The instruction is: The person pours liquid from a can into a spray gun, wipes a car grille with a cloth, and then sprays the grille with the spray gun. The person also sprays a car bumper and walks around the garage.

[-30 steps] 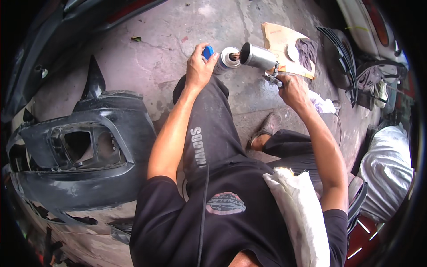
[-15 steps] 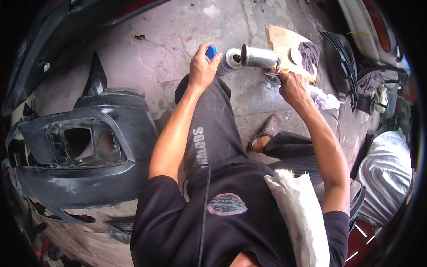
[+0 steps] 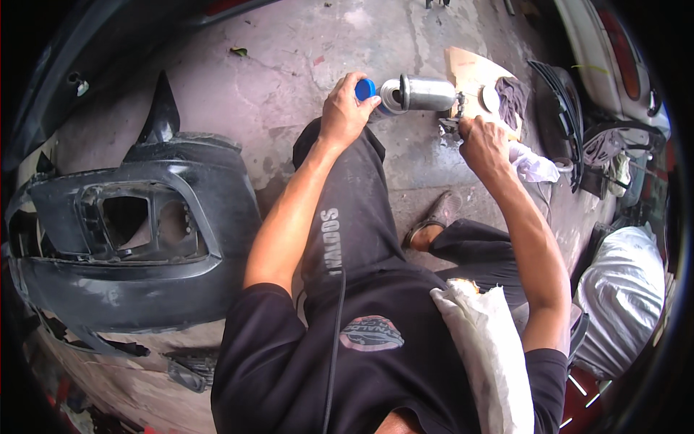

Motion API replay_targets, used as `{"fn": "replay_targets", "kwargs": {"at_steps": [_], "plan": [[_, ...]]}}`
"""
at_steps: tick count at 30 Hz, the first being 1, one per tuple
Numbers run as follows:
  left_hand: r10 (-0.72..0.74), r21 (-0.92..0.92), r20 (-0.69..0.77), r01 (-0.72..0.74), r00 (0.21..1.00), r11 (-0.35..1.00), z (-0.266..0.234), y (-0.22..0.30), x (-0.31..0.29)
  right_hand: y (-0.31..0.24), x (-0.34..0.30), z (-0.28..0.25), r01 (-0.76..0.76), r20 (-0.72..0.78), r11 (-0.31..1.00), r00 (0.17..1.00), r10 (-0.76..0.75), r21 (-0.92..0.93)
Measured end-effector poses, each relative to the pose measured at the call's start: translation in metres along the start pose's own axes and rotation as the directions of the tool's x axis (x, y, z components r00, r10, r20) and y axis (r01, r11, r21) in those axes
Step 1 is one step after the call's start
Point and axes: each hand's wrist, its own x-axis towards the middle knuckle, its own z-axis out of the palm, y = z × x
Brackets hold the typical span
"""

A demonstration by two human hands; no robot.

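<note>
Between the thumb and fingers of my left hand (image 3: 343, 114) is a round blue cap (image 3: 365, 90), its flat face showing. Close beside it stands a pale can (image 3: 388, 92), its round top partly hidden by a metal cup. My right hand (image 3: 486, 148) is closed round the handle of a spray gun, most of which the fingers hide. The gun's silver cup (image 3: 431, 93) lies tipped on its side, mouth toward my left hand and over the can's opening. I cannot see whether any liquid flows between them.
A piece of cardboard (image 3: 468, 65) on the concrete floor bears a round lid (image 3: 491, 99) and a dark rag (image 3: 512, 98). A white cloth (image 3: 533, 163) lies near my right wrist. A black car bumper (image 3: 144, 289) fills the left side; a wrapped silvery bundle (image 3: 623, 293) sits at right.
The blue cap has turned so its round face shows more. Both hands, the can and the spray gun sit slightly farther right in view, as does the floor around them.
</note>
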Motion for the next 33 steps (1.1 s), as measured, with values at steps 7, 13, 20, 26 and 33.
{"fn": "replay_targets", "kwargs": {"at_steps": [7,13,20,26,33], "plan": [[0.078,0.102,0.032,-0.081,0.996,0.992,0.001,0.002,-0.002,-0.001,-0.001,0.002,-0.008,0.012,1.0,1.0,0.008,0.007],[0.111,0.218,0.129,-0.138,0.985,0.966,0.01,0.002,0.001,0.001,-0.017,0.02,-0.08,-0.029,0.984,0.996,0.085,0.157],[0.22,0.398,0.363,-0.365,0.905,0.842,0.048,0.009,0.033,-0.007,-0.064,0.05,-0.284,0.036,0.727,0.941,0.336,0.625],[0.227,0.479,0.478,-0.469,0.848,0.742,0.064,0.006,0.04,-0.011,-0.092,0.083,-0.312,0.171,0.319,0.899,0.402,0.895],[0.299,0.533,0.454,-0.525,0.839,0.664,0.066,0.009,0.037,-0.021,-0.109,0.118,-0.223,0.159,0.144,0.918,0.363,0.964]]}}
